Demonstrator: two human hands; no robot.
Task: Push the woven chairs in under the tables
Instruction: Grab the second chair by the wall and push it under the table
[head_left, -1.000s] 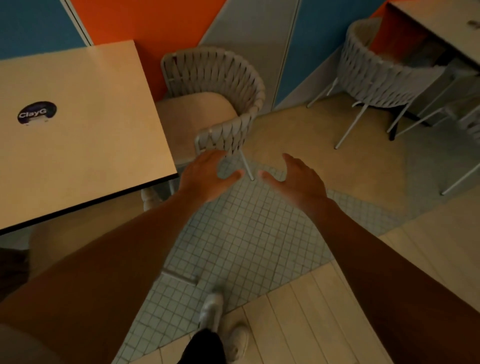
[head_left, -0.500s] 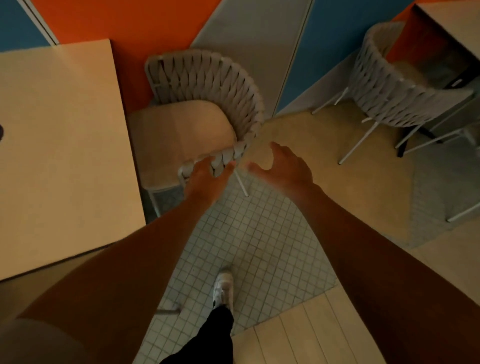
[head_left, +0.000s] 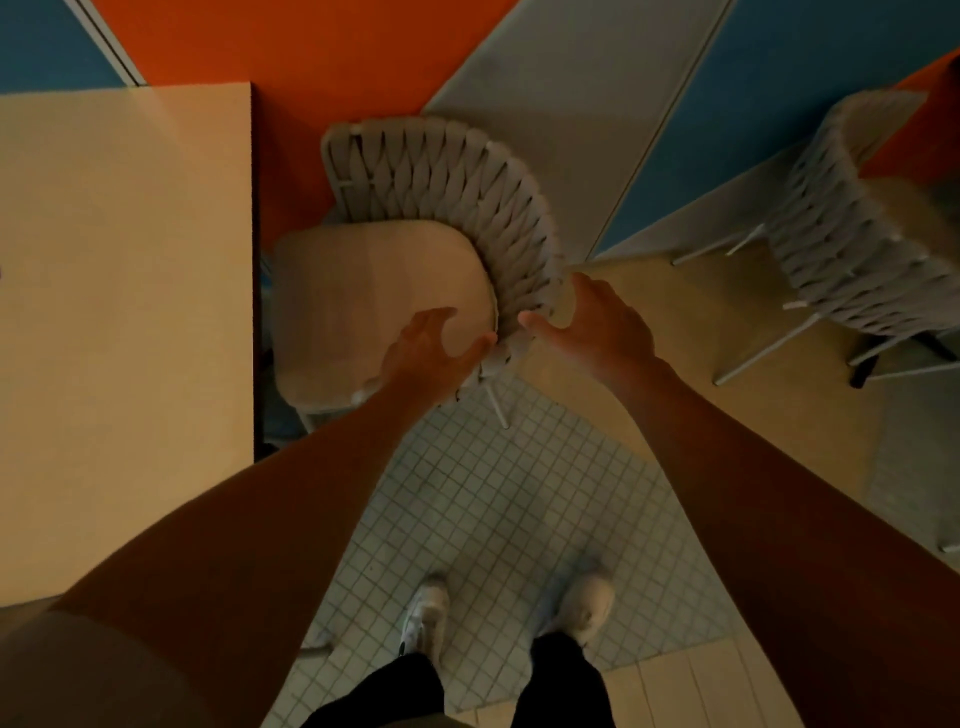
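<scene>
A grey woven chair (head_left: 467, 176) with a beige seat cushion (head_left: 358, 291) stands beside the light wooden table (head_left: 124, 260); the cushion's left edge meets the table edge. My left hand (head_left: 431, 348) hovers over the cushion's near right corner, fingers spread, thumb at the woven rim. On the outer side of the same rim is my right hand (head_left: 597, 322), fingers apart, with its thumb touching the weave. Neither hand has closed around the rim.
A second woven chair (head_left: 841, 223) stands at the right on thin metal legs. An orange, grey and blue wall (head_left: 545, 78) runs behind both chairs. My white shoes (head_left: 426, 618) stand on small white floor tiles, with wood flooring at the lower right.
I have stepped closer, so the chair is now seen from above. Both hands moved forward to the chair's near armrest end, the left over the cushion and the right outside the woven back.
</scene>
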